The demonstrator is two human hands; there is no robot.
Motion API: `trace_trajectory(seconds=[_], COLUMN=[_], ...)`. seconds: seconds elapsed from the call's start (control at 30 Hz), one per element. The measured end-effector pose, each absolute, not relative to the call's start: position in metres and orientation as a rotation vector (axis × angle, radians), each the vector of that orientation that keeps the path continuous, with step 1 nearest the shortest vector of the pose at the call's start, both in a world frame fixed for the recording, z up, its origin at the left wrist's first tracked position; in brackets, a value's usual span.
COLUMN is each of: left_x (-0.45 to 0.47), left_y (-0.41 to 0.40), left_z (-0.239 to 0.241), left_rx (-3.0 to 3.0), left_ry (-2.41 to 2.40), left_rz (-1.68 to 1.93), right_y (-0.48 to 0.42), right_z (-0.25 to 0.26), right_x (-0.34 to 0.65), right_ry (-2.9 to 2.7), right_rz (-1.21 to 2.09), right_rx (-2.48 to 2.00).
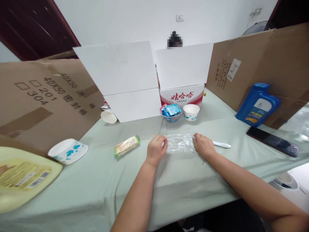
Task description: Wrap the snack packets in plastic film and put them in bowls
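Note:
A clear, crinkled plastic bag [181, 143] lies stretched flat on the table between my two hands. My left hand [156, 149] pinches its left end, fingers closed. At the other end, my right hand [203, 145] has its fingers curled on the plastic. A white plastic handle [221, 144], perhaps of a spoon or knife, sticks out from behind my right hand; the rest of it is hidden. To the left of my left hand rests a wrapped pack of biscuits or crackers [126, 146] with green ends.
A bowl of blue packets [172, 112] and a paper cup [191, 112] stand beyond the bag. On the right are a blue bottle [258, 104] and a phone [272, 141]. Tipped paper bowl [68, 151] and yellow bottle [26, 177] lie left. Cardboard boxes [256, 71] border the table; a person sits behind.

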State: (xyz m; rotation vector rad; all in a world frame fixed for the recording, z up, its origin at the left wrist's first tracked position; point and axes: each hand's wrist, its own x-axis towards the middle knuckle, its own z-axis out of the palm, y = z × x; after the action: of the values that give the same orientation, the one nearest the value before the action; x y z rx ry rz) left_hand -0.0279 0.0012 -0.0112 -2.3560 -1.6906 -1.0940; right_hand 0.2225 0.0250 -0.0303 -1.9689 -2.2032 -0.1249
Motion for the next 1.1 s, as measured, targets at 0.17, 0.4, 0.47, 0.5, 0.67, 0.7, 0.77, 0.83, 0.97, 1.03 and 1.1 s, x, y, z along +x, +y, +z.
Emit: trace_trajectory(seconds=[0.17, 0.4, 0.47, 0.5, 0.67, 0.7, 0.77, 0.83, 0.97, 1.03, 1.1], left_x=[-0.021, -0.024, -0.023, -0.022, -0.020, -0.019, -0.019, -0.020, -0.025, -0.027, -0.026], left_y=[0.000, -0.003, -0.004, -0.005, -0.007, -0.007, -0.008, -0.007, -0.006, -0.007, -0.011], left_z=[-0.017, -0.015, -0.014, -0.014, -0.013, -0.013, -0.013, -0.014, -0.013, -0.011, -0.006], left_rx=[-2.742, -2.819, -2.833, -2.838, -2.817, -2.813, -2.828, -2.863, -2.929, -2.955, -2.951], left_ry=[-1.716, -1.896, -1.925, -1.933, -1.960, -1.955, -1.921, -1.886, -1.881, -1.856, -1.815], left_rz=[-0.633, -0.390, -0.354, -0.343, -0.307, -0.291, -0.251, -0.208, -0.105, -0.110, -0.184], right_y=[0.027, 0.034, 0.036, 0.037, 0.028, 0.025, 0.020, 0.018, 0.014, 0.005, -0.012], right_z=[-0.026, -0.023, -0.022, -0.022, -0.020, -0.020, -0.024, -0.029, -0.036, -0.037, -0.037], right_x=[0.229, 0.239, 0.242, 0.244, 0.247, 0.246, 0.242, 0.240, 0.252, 0.266, 0.282], right_ry=[-2.137, -2.030, -2.018, -2.010, -2.056, -2.116, -2.294, -2.491, -2.597, -2.598, -2.642], right_rz=[-0.109, -0.049, -0.036, -0.033, -0.187, -0.227, -0.215, -0.080, 0.090, 0.059, 0.047], right_rx=[-2.032, -2.145, -2.156, -2.162, -1.914, -1.760, -1.471, -1.362, -1.521, -1.470, -1.315])
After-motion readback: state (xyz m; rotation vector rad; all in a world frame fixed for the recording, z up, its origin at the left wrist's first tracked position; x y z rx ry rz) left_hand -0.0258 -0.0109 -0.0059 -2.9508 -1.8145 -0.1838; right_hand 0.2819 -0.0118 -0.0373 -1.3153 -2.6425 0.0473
